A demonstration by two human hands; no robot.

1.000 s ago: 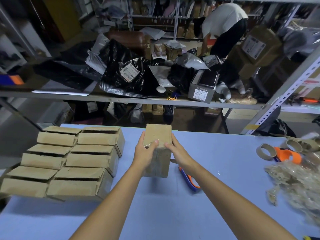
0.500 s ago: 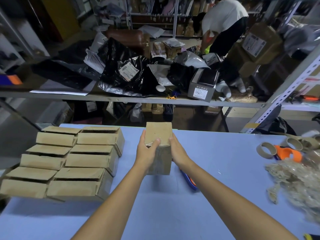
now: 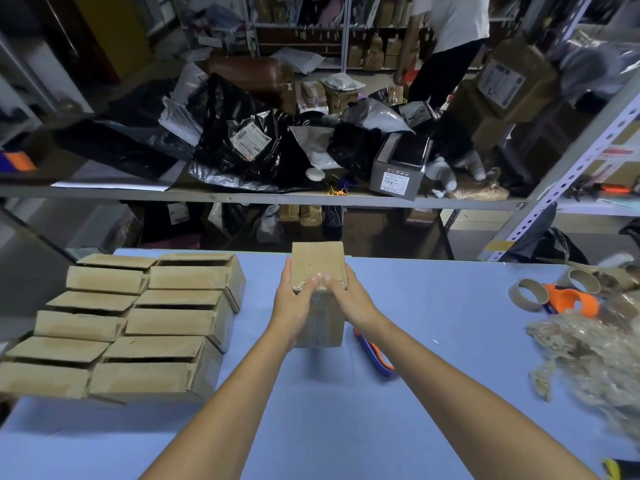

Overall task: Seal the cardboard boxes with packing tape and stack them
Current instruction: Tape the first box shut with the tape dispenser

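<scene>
Cardboard box (image 3: 318, 261) stands upright at the middle of the blue table (image 3: 311, 420), and you hold it from both sides: your left hand (image 3: 292, 304) and right hand (image 3: 349, 301) wrap its flanks, both thumbs pressing side by side on the clear tape at its top's near edge. Six stacked boxes (image 3: 166, 320) sit to your left, a blue-and-orange cutter (image 3: 375, 355) lies just right of the held box, and an orange tape dispenser (image 3: 571, 303) rests far right.

Honestly, there's nothing you can actually read here. You've got a white shipping label (image 3: 250, 140) with barcodes on the black plastic bag (image 3: 221, 109), a white sticker (image 3: 394, 181) on the grey box (image 3: 417, 184), and a printed label (image 3: 500, 79) on the big cardboard carton (image 3: 531, 98) top right. All the print's too small and blurry.
</scene>
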